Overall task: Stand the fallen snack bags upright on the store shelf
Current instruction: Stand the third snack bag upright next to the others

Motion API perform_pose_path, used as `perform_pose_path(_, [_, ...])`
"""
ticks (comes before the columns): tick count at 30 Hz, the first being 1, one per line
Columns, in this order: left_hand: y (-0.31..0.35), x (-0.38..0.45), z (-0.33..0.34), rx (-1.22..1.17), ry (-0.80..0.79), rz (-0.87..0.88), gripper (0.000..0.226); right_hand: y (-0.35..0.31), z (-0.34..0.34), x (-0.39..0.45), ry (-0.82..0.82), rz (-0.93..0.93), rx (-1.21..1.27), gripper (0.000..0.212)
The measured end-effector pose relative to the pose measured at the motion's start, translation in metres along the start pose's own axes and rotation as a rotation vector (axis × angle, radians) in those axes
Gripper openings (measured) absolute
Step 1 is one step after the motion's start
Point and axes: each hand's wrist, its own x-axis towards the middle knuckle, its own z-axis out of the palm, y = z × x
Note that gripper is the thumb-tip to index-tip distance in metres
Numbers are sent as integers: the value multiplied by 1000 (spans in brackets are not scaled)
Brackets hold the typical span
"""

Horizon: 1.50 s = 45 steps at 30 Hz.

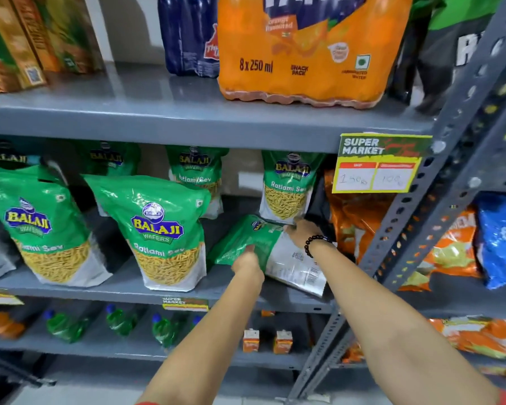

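A green fallen snack bag (246, 241) lies tilted on the middle grey shelf (123, 286), back label facing me. My left hand (247, 266) grips its lower green side. My right hand (301, 232), wearing a black bead bracelet, holds the bag's upper edge, fingers also touching the base of an upright bag (288, 188) behind it. Two larger green bags (161, 229) (38, 223) stand upright at the front left. Another small bag (197, 173) stands at the back.
An orange drink multipack (304, 54) sits on the upper shelf. A yellow price tag (377, 165) hangs from that shelf's edge. Orange chip bags (354, 217) crowd the right end by the perforated grey upright (415, 217). Green bottles (65, 325) fill the lower shelf.
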Motion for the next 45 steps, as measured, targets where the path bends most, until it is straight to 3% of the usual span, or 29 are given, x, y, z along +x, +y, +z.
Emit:
perform_pose_path(4, [0, 19, 4, -103, 24, -1, 55, 3, 6, 4, 69, 6, -19, 34])
perform_pose_path(6, [-1, 26, 7, -181, 35, -27, 54, 1, 5, 1, 147, 48, -5, 36])
perform_pose_path(9, [6, 8, 11, -220, 68, 75, 56, 0, -1, -3, 249, 114, 114, 35])
perform_pose_path(12, [22, -25, 13, -256, 219, 147, 63, 3, -4, -8, 371, 75, 345, 35])
perform_pose_path(19, [57, -66, 18, -26, 204, 490, 59, -7, -14, -16, 509, 43, 983, 28])
perform_pose_path(24, [50, -42, 5, -23, 50, 563, 75, -5, -5, -30, 448, 223, 863, 32])
perform_pose_path(27, [57, -40, 3, 102, -78, 405, 71, 0, 0, -51, 442, 280, 820, 33])
perform_pose_path(31, [59, -42, 0, 245, -229, 316, 68, 5, 25, -63, 299, 42, 766, 29])
perform_pose_path(35, [50, -35, -1, 344, -174, 394, 78, 0, 28, -73, 91, -92, 826, 60])
perform_pose_path(38, [40, -34, 0, 319, -188, 384, 81, 6, 27, -65, 177, -121, 889, 81])
perform_pose_path(40, [38, -38, -1, 297, -138, 414, 75, 12, 23, -66, 261, -25, 828, 100])
perform_pose_path(45, [43, -10, 4, 323, -133, 457, 70, 28, 17, -58, 297, 43, 799, 66])
